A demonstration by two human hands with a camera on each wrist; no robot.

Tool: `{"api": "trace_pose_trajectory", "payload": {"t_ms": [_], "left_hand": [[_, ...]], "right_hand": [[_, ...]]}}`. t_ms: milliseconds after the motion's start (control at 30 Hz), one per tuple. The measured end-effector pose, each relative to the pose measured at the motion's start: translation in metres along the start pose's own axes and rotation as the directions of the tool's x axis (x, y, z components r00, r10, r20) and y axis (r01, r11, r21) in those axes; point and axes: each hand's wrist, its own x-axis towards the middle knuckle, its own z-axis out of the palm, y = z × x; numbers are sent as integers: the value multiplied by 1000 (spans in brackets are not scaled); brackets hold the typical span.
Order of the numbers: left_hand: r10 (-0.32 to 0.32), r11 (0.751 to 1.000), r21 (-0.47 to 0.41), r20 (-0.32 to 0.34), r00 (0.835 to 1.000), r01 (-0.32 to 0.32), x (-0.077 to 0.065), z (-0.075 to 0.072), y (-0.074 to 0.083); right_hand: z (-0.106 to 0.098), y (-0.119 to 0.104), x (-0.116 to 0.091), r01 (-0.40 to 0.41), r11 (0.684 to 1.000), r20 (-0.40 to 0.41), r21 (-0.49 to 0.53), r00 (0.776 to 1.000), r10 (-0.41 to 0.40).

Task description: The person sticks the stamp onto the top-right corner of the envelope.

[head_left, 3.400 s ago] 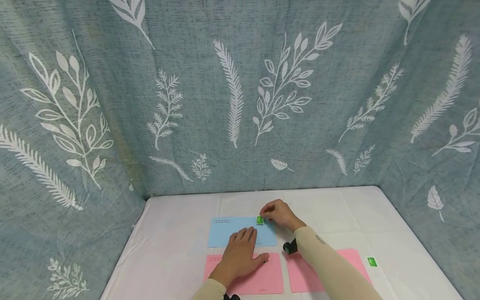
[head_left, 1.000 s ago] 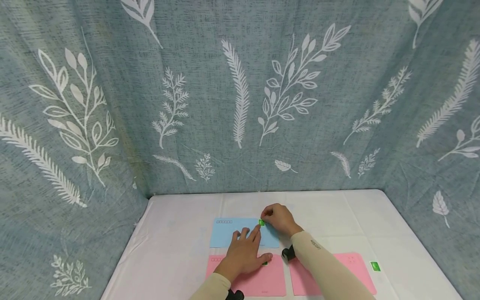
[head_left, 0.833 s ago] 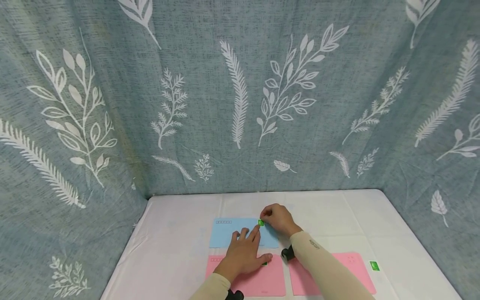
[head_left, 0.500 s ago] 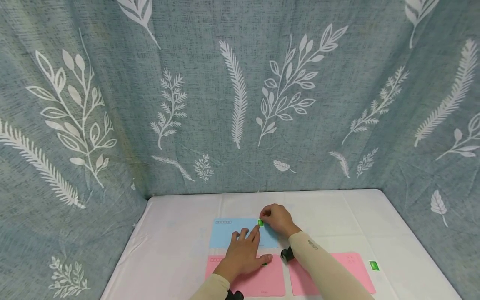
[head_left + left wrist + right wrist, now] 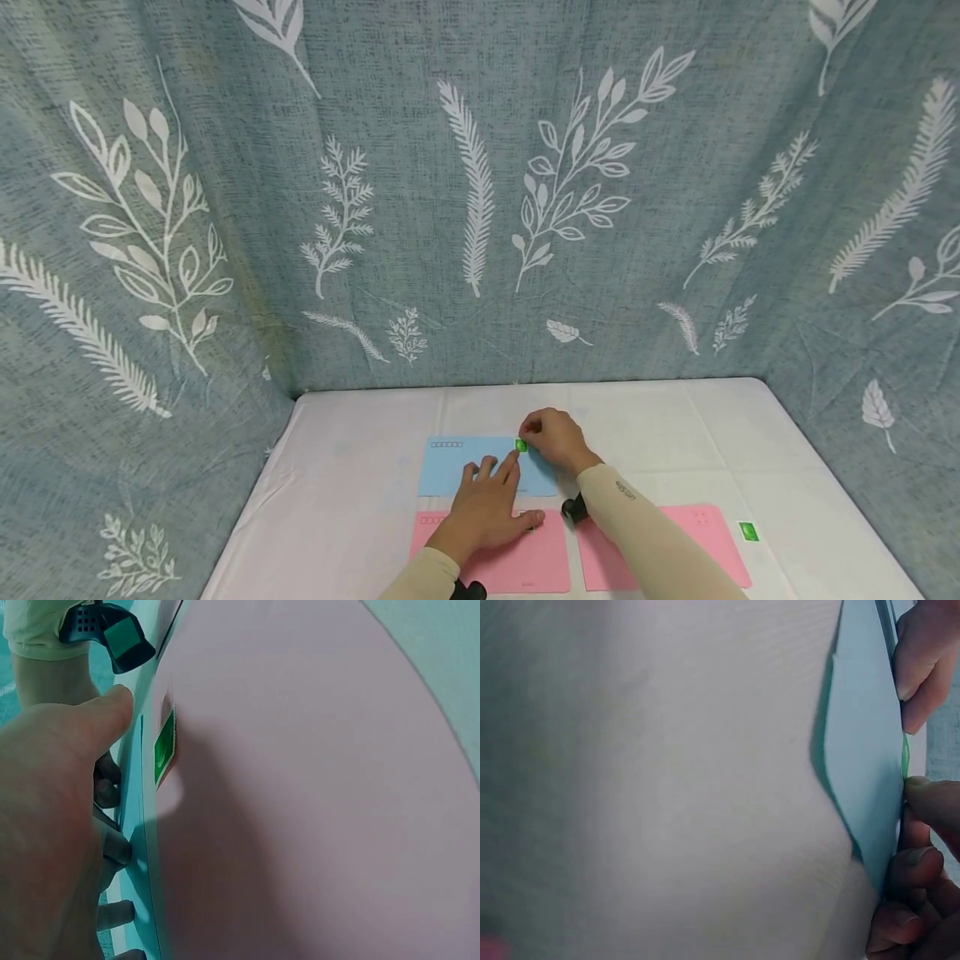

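A blue envelope (image 5: 442, 472) lies on the table, with a small green stamp (image 5: 521, 446) at its upper right corner. My right hand (image 5: 561, 439) pinches the stamp's upper right edge between thumb and forefinger; the other fingers curl beneath. My left hand (image 5: 486, 510) spreads over the envelope's lower part, its forefinger reaching the stamp's lower edge. In the right wrist view, the stamp's green sliver (image 5: 906, 756) shows between the two hands. Under my left palm and thumb is a pink envelope (image 5: 517, 571), bearing another green stamp (image 5: 165, 748) partly hidden by the thumb.
A second pink envelope (image 5: 615, 562) lies to the right, partly beneath my right forearm. Just past its right edge is a loose green stamp (image 5: 748, 531) on the white tablecloth (image 5: 337, 483). A patterned curtain (image 5: 405, 208) closes off the back and sides.
Since the oldest frame, my left hand has shifted up, its fingers spreading and the forefinger reaching the stamp. My right hand has stayed at the stamp. Over the last second both hands are nearly still.
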Motion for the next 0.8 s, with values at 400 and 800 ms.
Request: {"api": "trace_pose_trajectory", "payload": {"t_ms": [400, 800], "left_hand": [[0, 1000, 7, 17, 1000, 0, 1, -1, -2], [3, 1000, 4, 25, 1000, -3, 0, -5, 0]], "right_hand": [[-3, 3, -3, 16, 992, 29, 122, 999, -20], [-4, 4, -2, 55, 998, 71, 35, 996, -58]]}}
